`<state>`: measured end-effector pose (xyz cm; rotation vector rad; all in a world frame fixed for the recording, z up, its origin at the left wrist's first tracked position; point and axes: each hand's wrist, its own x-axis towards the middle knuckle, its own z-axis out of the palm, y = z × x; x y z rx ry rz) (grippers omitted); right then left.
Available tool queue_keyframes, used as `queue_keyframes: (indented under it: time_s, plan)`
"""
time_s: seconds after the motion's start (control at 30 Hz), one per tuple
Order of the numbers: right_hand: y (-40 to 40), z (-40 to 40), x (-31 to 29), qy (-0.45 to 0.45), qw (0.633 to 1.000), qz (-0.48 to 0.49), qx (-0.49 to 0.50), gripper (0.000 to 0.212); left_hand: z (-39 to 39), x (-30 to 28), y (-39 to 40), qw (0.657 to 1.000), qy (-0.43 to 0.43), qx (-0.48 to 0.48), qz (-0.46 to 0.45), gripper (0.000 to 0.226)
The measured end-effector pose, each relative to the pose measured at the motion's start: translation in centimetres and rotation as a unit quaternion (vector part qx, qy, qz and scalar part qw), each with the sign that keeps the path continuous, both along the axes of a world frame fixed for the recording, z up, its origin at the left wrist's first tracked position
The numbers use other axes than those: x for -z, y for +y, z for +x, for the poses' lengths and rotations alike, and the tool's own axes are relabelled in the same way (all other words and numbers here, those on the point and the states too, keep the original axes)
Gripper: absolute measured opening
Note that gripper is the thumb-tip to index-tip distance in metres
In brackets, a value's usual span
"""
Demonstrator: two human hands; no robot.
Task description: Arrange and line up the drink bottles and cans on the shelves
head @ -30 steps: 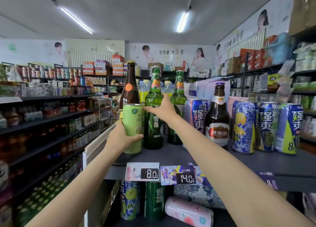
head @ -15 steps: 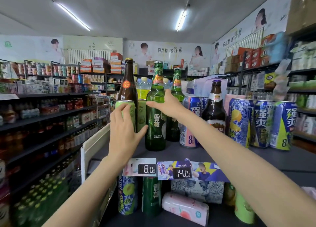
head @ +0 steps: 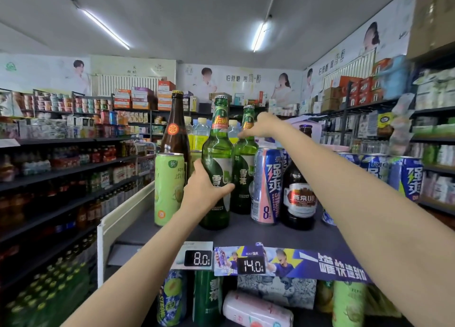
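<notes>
On the dark top shelf (head: 248, 230) stand two green beer bottles. My left hand (head: 204, 191) grips the body of the front green bottle (head: 218, 159). My right hand (head: 262, 128) reaches further back, and its fingers curl across the neck of the rear green bottle (head: 243, 174). A light green can (head: 168, 186) stands free at the left, in front of a tall brown bottle (head: 176, 132). To the right stand a blue and pink can (head: 267, 186) and a short brown bottle (head: 299, 196).
Blue and yellow cans (head: 406, 176) line the shelf's right side behind my right forearm. Price tags (head: 199, 257) hang on the front edge. Below, cans stand and a pink can (head: 256, 312) lies on its side. Stocked aisles (head: 61, 174) run along the left.
My left hand let go of the light green can and took hold of the front green bottle. My right hand left that bottle and moved back to the rear green bottle's neck.
</notes>
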<state>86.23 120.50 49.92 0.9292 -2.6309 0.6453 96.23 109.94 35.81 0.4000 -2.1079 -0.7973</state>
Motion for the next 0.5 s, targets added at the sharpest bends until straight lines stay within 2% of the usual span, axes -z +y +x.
queue_keyframes:
  time_s: [0.1,0.17,0.23,0.5]
  plan:
    - [-1.2,-1.0,0.5,-0.039,0.998,0.054,0.006,0.088,0.6,-0.1,-0.3,1.0,-0.004,-0.011,-0.017,0.083]
    - [-1.7,-1.3,1.0,-0.039,0.992,0.117,0.018,0.09,1.2,-0.2,-0.4,1.0,-0.003,-0.012,-0.023,0.081]
    - [-1.9,-1.7,1.4,-0.048,0.99,0.134,0.022,0.09,1.7,-0.2,-0.4,1.0,0.004,-0.005,-0.022,0.076]
    - [-2.6,-2.4,1.6,-0.085,0.996,0.036,-0.008,0.088,2.3,-0.2,-0.2,1.0,0.015,0.008,-0.011,0.078]
